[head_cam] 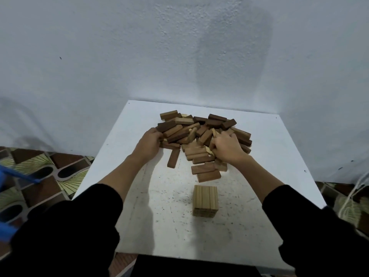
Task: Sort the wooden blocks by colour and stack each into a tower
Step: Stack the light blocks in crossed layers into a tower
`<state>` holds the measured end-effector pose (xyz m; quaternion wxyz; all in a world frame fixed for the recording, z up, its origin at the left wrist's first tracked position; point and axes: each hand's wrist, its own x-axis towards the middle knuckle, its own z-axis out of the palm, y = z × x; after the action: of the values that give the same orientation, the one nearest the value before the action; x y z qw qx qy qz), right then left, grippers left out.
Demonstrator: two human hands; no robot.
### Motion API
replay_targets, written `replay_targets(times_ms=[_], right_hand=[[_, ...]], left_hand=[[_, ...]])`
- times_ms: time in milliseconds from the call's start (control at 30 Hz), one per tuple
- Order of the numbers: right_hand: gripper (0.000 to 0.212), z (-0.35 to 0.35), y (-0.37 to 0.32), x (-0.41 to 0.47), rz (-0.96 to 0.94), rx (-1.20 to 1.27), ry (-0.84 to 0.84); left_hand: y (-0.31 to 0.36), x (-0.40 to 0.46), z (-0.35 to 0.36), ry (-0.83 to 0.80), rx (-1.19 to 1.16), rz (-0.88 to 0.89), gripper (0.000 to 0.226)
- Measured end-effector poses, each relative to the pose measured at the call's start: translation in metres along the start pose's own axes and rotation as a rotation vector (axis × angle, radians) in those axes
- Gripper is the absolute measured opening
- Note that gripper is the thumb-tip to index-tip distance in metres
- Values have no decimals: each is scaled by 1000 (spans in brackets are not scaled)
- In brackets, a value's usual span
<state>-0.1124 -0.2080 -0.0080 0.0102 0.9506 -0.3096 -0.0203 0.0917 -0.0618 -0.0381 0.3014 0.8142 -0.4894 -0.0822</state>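
Observation:
A loose heap of wooden blocks (pixel 201 132) in pale, mid-brown and dark brown lies at the back of the white table (pixel 163 216). A short tower of pale blocks (pixel 205 200) stands in front of the heap. My left hand (pixel 148 143) rests at the heap's left edge, its fingertips curled in among the dark blocks. My right hand (pixel 226 147) reaches into the middle right of the heap, fingers curled round a pale block (pixel 209 149) that is mostly hidden under the hand.
A white wall rises right behind the table. Patterned floor tiles (pixel 50 172) show on the left and right. A blue object (pixel 12 176) stands at the far left, and white cord (pixel 357 194) hangs at the right edge. Single mid-brown blocks (pixel 207 172) trail toward the tower.

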Motion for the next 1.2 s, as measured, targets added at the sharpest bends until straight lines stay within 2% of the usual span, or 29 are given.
replay_targets(times_ms=[100, 167, 267, 433, 500, 600, 733, 833, 967, 1200], right_hand=[[28, -10, 3, -2, -3, 41, -64], [29, -15, 3, -2, -30, -16, -100], [32, -16, 3, -1, -55, -75, -144], [29, -14, 5, 3, -78, -159, -120], [26, -12, 9, 5, -73, -148, -99], [27, -9, 12, 6, -4, 12, -33], [20, -7, 2, 3, 17, 232, -45], [23, -6, -2, 3, 36, 252, -113], [23, -8, -7, 5, 45, 265, -102], [16, -11, -10, 5, 122, 312, -104]], left_hand=[[1, -1, 0, -1, 59, 33, 19], [-6, 0, 1, -36, 99, 49, 18], [-16, 2, 2, -45, 194, -5, 16], [-20, -1, -2, 107, 209, -78, 21], [-24, -3, -3, 164, 123, -123, 27], [-28, -8, -1, 218, -103, -160, 40], [-18, -21, 4, 217, -220, -209, 23], [-12, -25, 9, 206, -256, -224, 16], [-5, -32, 11, 214, -315, -214, 6], [14, -41, 7, 210, -436, -211, 4]])
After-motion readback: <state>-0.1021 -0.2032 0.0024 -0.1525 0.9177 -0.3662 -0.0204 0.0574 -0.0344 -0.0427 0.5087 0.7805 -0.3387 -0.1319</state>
